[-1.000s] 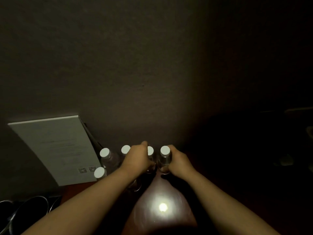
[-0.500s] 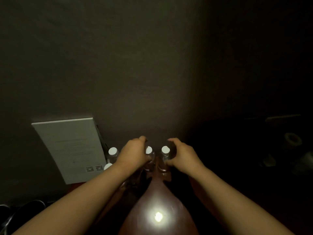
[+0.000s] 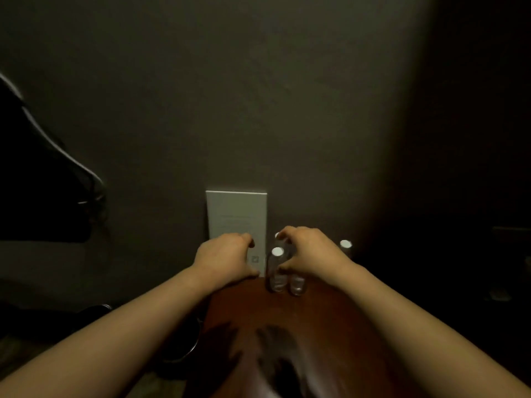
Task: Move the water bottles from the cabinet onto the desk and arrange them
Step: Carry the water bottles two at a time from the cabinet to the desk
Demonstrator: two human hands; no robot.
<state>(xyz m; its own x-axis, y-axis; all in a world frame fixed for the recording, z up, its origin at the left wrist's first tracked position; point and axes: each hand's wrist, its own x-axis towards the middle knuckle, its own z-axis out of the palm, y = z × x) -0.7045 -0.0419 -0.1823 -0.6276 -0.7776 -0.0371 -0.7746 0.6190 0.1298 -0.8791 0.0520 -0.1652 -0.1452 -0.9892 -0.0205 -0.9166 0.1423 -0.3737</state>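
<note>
Where the desk [image 3: 316,334] meets the dark wall, a pale upright card [image 3: 236,214] stands at the back edge and serves as the reference landmark. Four water bottles are at least partly visible, all to the right of the card and all standing upright on the reddish-brown desk surface. The nearest bottle [image 3: 276,271], with a white cap, stands just beside the card's lower right corner. A second bottle [image 3: 297,285] stands touching or almost touching it on the side away from the card; only its clear lower body shows below the right hand [image 3: 311,251]. A third cap [image 3: 277,235] shows behind the fingertips, close to the card's right edge. A fourth bottle [image 3: 345,244] stands farther right of the card, apart from the group.

The right hand arches over the two front bottles, with curled fingers above and the thumb below pinching the second bottle. The left hand [image 3: 222,258] lies in front of the card's lower half, with fingers curled; whether they hold anything cannot be determined, since the grip side is hidden. Dim lighting obscures everything right of the fourth bottle.
</note>
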